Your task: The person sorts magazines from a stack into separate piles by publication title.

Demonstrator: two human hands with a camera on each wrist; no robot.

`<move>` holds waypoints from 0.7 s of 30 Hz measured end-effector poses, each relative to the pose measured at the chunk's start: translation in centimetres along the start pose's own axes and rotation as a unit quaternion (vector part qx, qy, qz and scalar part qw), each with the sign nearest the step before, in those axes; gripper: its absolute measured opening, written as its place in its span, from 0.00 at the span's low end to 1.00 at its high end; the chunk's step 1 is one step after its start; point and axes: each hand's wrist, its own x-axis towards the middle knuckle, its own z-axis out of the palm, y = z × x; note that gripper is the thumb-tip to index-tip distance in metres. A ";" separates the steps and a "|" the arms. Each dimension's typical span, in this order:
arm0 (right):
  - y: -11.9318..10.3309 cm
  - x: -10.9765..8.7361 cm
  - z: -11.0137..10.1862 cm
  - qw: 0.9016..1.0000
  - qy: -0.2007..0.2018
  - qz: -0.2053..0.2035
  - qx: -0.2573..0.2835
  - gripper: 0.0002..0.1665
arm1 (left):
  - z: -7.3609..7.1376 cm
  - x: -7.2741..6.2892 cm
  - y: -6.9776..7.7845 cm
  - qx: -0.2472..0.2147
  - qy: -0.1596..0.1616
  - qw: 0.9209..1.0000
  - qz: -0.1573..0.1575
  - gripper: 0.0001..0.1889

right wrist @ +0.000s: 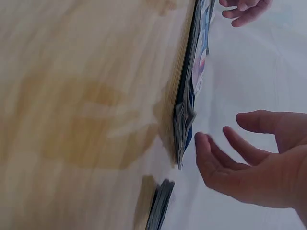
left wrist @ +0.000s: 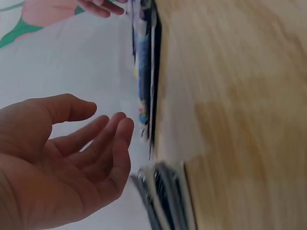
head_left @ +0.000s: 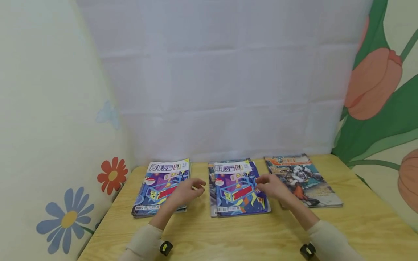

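Three groups of magazines lie along the back of a wooden table. My left hand (head_left: 187, 191) hovers by the right side of the left magazine stack (head_left: 156, 194), fingers loosely bent and holding nothing. The middle magazine pile (head_left: 233, 188) has the same purple cover on top, with other magazines sticking out beneath it. My right hand (head_left: 271, 186) is near that pile's right edge; its thumb and fingers are apart with nothing between them in the right wrist view. Farther right lies a magazine (head_left: 303, 181) with armoured figures on its cover.
The wooden table (head_left: 228, 239) reaches toward me. A white cloth (head_left: 228, 79) hangs behind its back edge. Walls painted with flowers (head_left: 69, 219) stand on both sides. Each sleeve has a dark wrist device (head_left: 166, 248) beside it.
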 end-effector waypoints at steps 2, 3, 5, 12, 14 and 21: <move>0.2 -0.1 -0.3 0.999 0.003 0.006 -0.034 0.19 | 0.8 0.4 0.2 0.010 -0.006 1.000 -0.021 0.15; 0.3 -0.1 -0.4 0.998 0.003 0.004 -0.056 0.20 | 1.2 0.6 0.3 0.009 -0.010 0.999 -0.033 0.16; 0.6 0.0 -0.6 0.995 0.000 0.004 -0.095 0.22 | 1.9 1.1 0.5 0.007 -0.013 0.999 -0.052 0.19; 1.0 0.5 -0.4 0.986 -0.017 0.041 -0.158 0.23 | 3.9 2.4 1.3 0.003 0.023 0.995 -0.092 0.23; 1.1 0.8 -0.3 0.984 -0.019 0.046 -0.169 0.20 | 4.4 2.7 1.5 -0.004 0.028 0.994 -0.104 0.24; 1.1 1.2 0.3 0.987 -0.016 0.060 -0.148 0.19 | 5.4 3.1 2.5 -0.014 0.006 0.993 -0.115 0.14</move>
